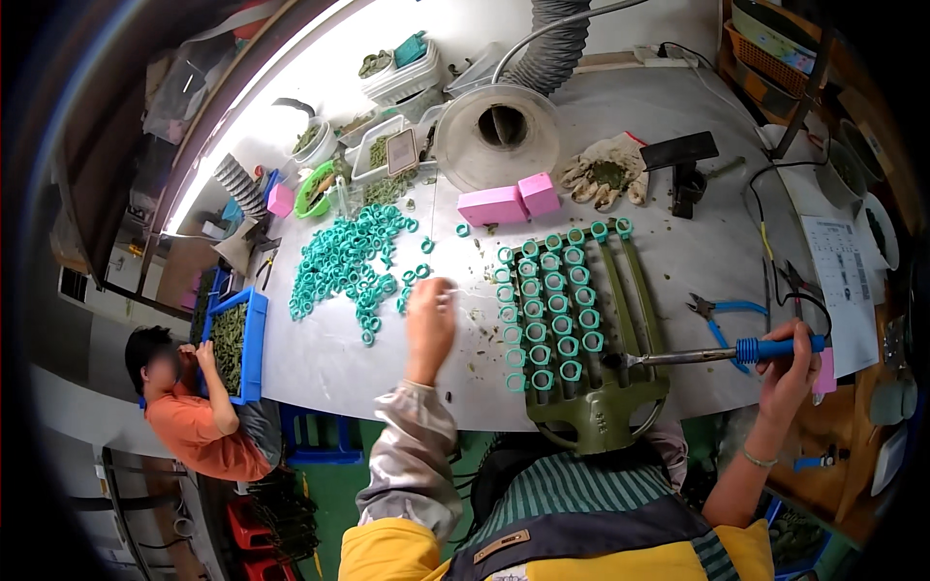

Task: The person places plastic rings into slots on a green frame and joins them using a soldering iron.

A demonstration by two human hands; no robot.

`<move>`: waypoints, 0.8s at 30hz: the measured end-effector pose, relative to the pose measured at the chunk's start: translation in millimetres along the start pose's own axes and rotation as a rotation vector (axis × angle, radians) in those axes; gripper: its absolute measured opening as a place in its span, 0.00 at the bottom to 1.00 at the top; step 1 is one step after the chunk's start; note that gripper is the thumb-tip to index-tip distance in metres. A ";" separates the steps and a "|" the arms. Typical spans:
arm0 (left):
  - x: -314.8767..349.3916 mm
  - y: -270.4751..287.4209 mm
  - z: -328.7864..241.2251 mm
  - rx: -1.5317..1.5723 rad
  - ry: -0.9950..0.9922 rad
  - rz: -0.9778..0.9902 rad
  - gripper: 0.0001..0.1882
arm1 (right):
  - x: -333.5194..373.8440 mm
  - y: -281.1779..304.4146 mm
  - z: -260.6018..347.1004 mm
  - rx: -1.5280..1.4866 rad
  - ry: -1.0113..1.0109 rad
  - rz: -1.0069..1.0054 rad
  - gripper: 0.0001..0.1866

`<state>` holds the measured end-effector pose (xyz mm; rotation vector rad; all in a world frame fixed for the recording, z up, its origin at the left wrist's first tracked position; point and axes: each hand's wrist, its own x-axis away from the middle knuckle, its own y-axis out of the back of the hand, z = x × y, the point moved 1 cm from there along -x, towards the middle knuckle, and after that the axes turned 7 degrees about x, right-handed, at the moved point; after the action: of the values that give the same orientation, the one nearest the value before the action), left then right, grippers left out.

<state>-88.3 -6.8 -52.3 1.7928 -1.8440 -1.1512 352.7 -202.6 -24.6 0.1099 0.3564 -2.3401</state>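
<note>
My right hand [792, 366] grips the blue handle of a soldering iron [693, 356]. Its metal tip meets a bar of a dark green frame [603, 414] at the table's front edge. Teal rings [554, 281] stand in rows along several of the frame's bars; the bars at its right carry few. To the left of the frame, my left hand [431, 324] hovers over the table, slightly blurred, fingers curled together. Whatever they pinch is hidden. Beyond it lies a loose pile of teal rings [339, 257], with a few single ones beside it.
Two pink blocks [492, 205] lie before an exhaust funnel [499, 136], near a work glove [608, 172] and a black stand [683, 165]. Blue-handled pliers [717, 315] rest by the iron's cable. At left, a person in orange [199, 416] reaches into a blue crate [254, 334].
</note>
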 end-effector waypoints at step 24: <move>65.2 -26.9 -135.7 0.504 -0.213 0.474 0.19 | 8.4 -0.8 15.0 0.033 0.014 0.002 0.16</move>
<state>16.6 -108.4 -6.7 1.3483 -2.6819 -0.7615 346.6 -212.0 -11.6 0.1427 0.3248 -2.3443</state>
